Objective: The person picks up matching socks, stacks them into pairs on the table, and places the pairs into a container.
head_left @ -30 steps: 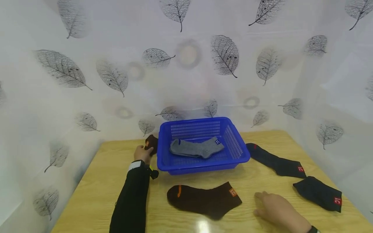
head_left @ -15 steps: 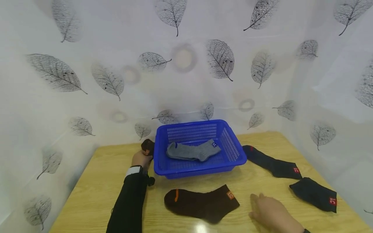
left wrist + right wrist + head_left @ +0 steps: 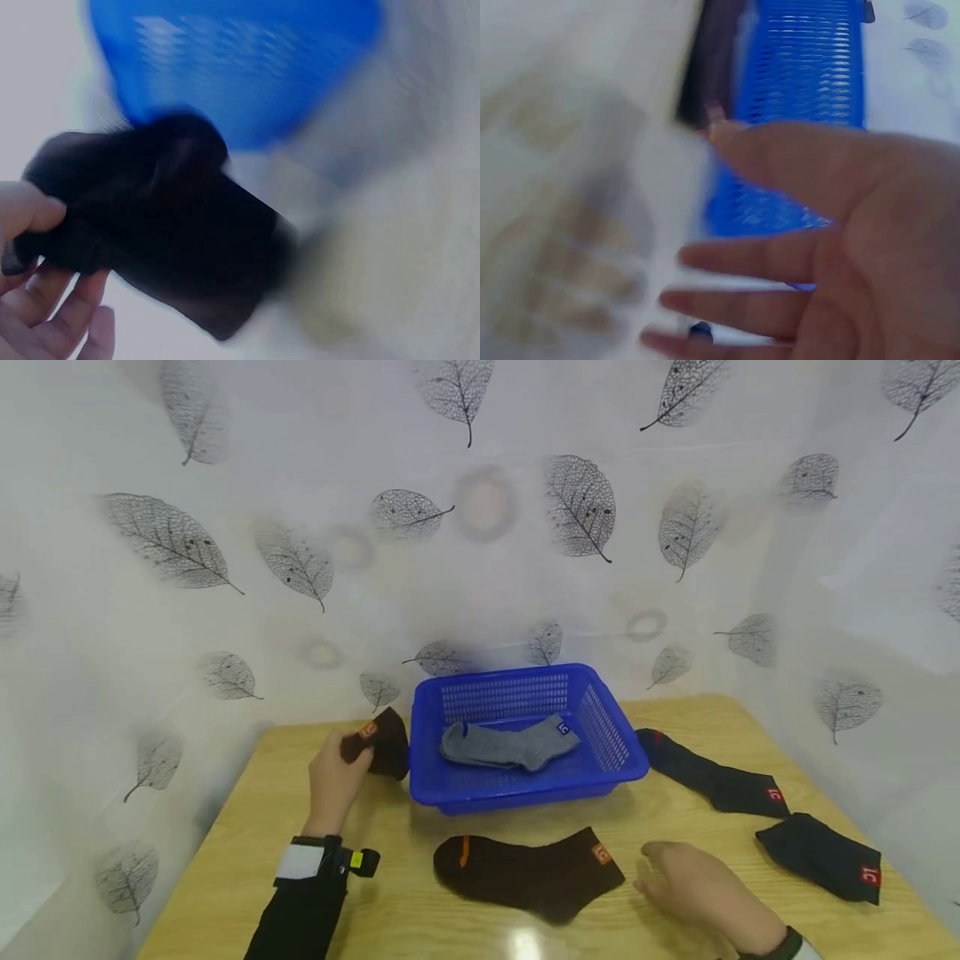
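My left hand [image 3: 335, 781] pinches a dark brown sock [image 3: 387, 745] between thumb and fingers, just left of the blue basket [image 3: 525, 793]. In the left wrist view the sock [image 3: 172, 225] hangs out from the fingers, bunched at the gripped end. A second brown sock [image 3: 525, 872], with orange marks at toe and cuff, lies flat in front of the basket. My right hand [image 3: 701, 889] is held over the table to the right of that sock, holding nothing. Its fingers [image 3: 750, 259] are spread and straight in the right wrist view.
Inside the basket lie grey socks [image 3: 510, 745] with a blue tag. To the right, two dark socks with red tags, one farther back [image 3: 712, 777] and one nearer [image 3: 821, 860], rest on the wooden table [image 3: 247, 827]. A leaf-patterned wall covering [image 3: 480, 585] stands behind.
My left hand has drawn back from the basket's left side toward the left, lifting the brown sock so more of it shows. The right hand has shifted slightly left. The flat socks stay put.
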The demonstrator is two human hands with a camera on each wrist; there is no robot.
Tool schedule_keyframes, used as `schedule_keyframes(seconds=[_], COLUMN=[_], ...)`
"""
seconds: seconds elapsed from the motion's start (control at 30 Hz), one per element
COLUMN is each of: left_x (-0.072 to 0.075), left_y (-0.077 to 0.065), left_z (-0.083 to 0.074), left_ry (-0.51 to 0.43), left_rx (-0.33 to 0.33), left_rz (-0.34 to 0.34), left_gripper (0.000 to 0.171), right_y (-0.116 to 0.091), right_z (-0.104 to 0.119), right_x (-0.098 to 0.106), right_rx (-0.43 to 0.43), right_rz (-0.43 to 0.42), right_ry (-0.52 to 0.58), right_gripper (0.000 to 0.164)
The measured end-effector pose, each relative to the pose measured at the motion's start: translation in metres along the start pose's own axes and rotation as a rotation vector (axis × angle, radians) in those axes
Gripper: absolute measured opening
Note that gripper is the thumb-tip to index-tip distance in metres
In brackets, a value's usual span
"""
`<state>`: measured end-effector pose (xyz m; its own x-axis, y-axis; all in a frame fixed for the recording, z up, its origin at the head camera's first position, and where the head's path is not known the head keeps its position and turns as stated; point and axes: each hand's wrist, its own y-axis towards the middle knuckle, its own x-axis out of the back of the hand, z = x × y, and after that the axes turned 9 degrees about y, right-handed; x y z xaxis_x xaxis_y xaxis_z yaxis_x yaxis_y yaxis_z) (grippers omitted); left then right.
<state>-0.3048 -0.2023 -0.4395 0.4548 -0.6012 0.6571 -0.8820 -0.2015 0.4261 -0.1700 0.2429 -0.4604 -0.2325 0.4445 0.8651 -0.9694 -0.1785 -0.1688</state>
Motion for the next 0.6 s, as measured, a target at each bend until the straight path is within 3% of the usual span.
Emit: schedule_keyframes(seconds=[0.07, 0.17, 0.27, 0.37, 0.47, 0.6], left_x=[0.01, 0.021, 0.024, 0.018, 0.003, -0.013], left_y=[-0.009, -0.025, -0.047, -0.074, -0.099, -0.121], left_z=[-0.02, -0.054, -0.087, -0.115, -0.134, -0.143], left_ry=[-0.03, -0.049, -0.063, -0.082, -0.065, -0.039], left_rx=[-0.108, -0.322, -0.526, -0.717, -0.89, -1.0], left_rz=[-0.08, -0.199, -0.237, -0.169, -0.059, 0.045], left_gripper=[0.025, 0.017, 0.018, 0.023, 0.024, 0.022], right_y=[0.002, 0.005, 0.007, 0.008, 0.009, 0.011], right_z=[0.014, 0.041, 0.066, 0.085, 0.095, 0.096], right_x=[0.005, 0.01, 0.01, 0.006, 0.001, -0.005], right_rx=[0.088, 0.301, 0.495, 0.602, 0.636, 0.617], right_rz=[-0.019, -0.05, -0.01, 0.115, 0.26, 0.422], right_ry=[0.055, 0.137, 0.322, 0.634, 0.938, 1.209], right_gripper=[0.043, 0.033, 0.026, 0.03, 0.04, 0.063])
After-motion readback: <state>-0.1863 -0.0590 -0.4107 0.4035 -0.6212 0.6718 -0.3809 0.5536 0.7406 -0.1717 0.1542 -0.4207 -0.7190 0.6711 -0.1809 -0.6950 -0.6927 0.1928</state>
